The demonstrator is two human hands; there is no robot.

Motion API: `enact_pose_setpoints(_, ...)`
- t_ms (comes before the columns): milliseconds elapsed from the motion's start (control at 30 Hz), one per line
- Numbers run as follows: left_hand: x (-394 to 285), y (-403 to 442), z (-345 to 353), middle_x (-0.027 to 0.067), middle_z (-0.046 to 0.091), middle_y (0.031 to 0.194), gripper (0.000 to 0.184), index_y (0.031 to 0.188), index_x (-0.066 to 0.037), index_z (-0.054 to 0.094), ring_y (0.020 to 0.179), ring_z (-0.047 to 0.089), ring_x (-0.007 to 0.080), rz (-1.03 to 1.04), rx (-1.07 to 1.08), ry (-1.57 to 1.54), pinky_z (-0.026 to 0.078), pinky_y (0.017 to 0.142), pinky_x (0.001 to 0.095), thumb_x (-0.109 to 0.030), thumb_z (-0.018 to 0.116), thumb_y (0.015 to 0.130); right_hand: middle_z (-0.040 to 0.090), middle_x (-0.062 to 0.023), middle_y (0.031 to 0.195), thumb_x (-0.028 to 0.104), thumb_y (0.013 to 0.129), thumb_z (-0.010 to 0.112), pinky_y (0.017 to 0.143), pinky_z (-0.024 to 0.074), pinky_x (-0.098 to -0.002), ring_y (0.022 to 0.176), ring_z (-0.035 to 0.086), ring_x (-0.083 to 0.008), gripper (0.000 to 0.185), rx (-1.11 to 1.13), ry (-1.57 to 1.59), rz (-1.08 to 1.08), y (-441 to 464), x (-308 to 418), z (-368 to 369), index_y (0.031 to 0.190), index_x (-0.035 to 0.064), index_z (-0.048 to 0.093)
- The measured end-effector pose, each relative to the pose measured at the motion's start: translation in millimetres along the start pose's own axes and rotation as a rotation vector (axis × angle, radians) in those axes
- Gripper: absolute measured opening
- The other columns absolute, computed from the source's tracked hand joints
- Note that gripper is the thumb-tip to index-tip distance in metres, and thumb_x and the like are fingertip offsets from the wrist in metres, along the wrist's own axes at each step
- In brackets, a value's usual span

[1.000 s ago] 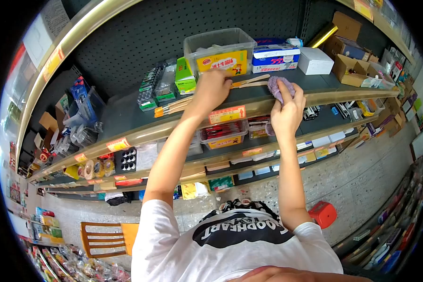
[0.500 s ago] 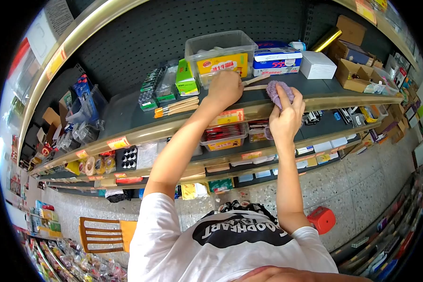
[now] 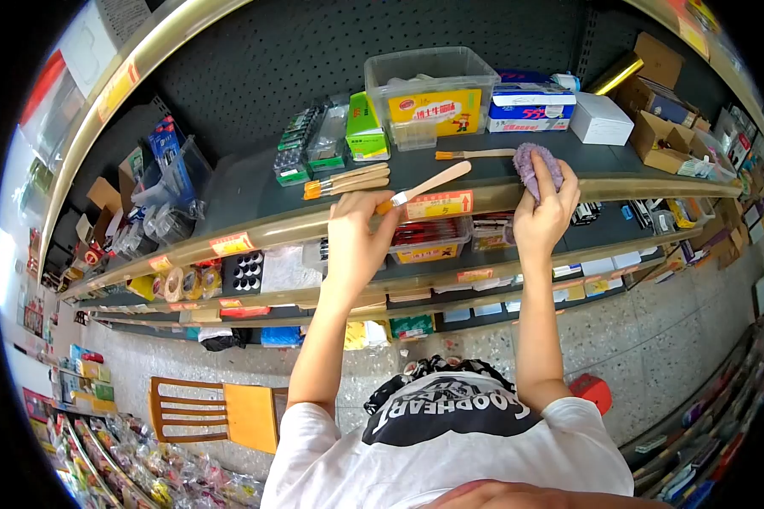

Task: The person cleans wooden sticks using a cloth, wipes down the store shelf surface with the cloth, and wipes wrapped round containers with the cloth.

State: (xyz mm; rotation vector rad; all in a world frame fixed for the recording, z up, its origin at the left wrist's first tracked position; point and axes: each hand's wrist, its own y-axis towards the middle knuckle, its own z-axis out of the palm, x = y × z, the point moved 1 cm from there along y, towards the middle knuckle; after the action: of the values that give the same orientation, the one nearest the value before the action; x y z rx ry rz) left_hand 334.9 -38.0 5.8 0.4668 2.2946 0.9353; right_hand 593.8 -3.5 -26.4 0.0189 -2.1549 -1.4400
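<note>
My left hand point(image 3: 361, 231) is closed on a wooden-handled brush point(image 3: 433, 182) over the shelf's front edge, with the brush's bristle end at my fingertips. Just beyond that hand, several similar brushes point(image 3: 348, 181) lie side by side on the shelf point(image 3: 246, 191). One more brush point(image 3: 484, 153) lies on the shelf, its handle end near the cloth. My right hand point(image 3: 545, 216) grips a purple cloth point(image 3: 536, 168) at the shelf edge, fingers wrapped over it.
A clear plastic bin point(image 3: 433, 89) with a yellow label stands behind the brushes. Beside it are a green box point(image 3: 366, 127), a blue box point(image 3: 531, 106) and a white box point(image 3: 602, 119). Below stand a wooden chair point(image 3: 250, 416) and a red stool point(image 3: 592, 391).
My left hand has moved left and toward me, lifting one brush off the shelf. My right hand still holds the cloth. The view has shifted slightly.
</note>
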Motion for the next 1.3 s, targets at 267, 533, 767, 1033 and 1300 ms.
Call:
enact_pose_setpoints(267,15,-24,13,0.0133,0.069,0.089,0.022,0.099,-0.003,0.073,0.085,0.064,0.0329,0.027,-0.039,0.016,0.048,0.078,0.0401,-0.002,0.076,0.077,0.06,-0.014,0.122,-0.001,0.07,0.066,0.089,0.0493,-0.0444,0.105,0.056,-0.0344,0.051,0.136,0.197,-0.303,-42,70,7,0.116,0.0192,0.076)
enact_pose_setpoints(533,22,-23,16,0.0121,0.069,0.086,0.021,0.094,-0.004,0.072,0.083,0.062,0.0321,0.067,-0.059,0.019,0.047,0.078,0.0401,0.0,0.075,0.074,0.061,-0.0113,0.121,0.003,0.071,0.066,0.089,0.0512,-0.0428,0.104,0.056,-0.0344,0.048,0.197,0.226,-0.353,-67,92,33,0.116,0.0171,0.075)
enact_pose_setpoints(767,21,-21,17,0.0097,0.067,0.083,0.018,0.092,-0.003,0.073,0.082,0.061,0.0291,0.058,-0.071,-0.018,0.046,0.077,0.0384,-0.001,0.077,0.075,0.058,-0.0132,0.126,-0.005,0.067,0.065,0.092,0.0472,-0.0456,0.107,0.053,-0.0372,0.058,0.088,0.012,-0.235,-38,53,22,0.119,0.0172,0.074)
enact_pose_setpoints(1033,19,-18,15,0.0107,0.068,0.081,0.015,0.091,-0.003,0.074,0.078,0.062,0.028,0.039,-0.062,-0.027,0.046,0.074,0.0371,-0.003,0.077,0.076,0.056,-0.0171,0.125,-0.008,0.07,0.063,0.098,0.0417,-0.0459,0.113,0.05,-0.0375,0.06,0.044,0.011,-0.098,-25,35,-2,0.124,0.0169,0.072)
enact_pose_setpoints(1300,23,-21,15,0.0099,0.068,0.082,0.014,0.089,-0.003,0.073,0.08,0.062,0.029,0.017,-0.033,-0.036,0.045,0.078,0.0385,-0.002,0.076,0.076,0.06,-0.0102,0.121,0.006,0.073,0.065,0.088,0.051,-0.0409,0.103,0.055,-0.0324,0.044,0.181,0.194,-0.352,-74,98,31,0.114,0.0182,0.076)
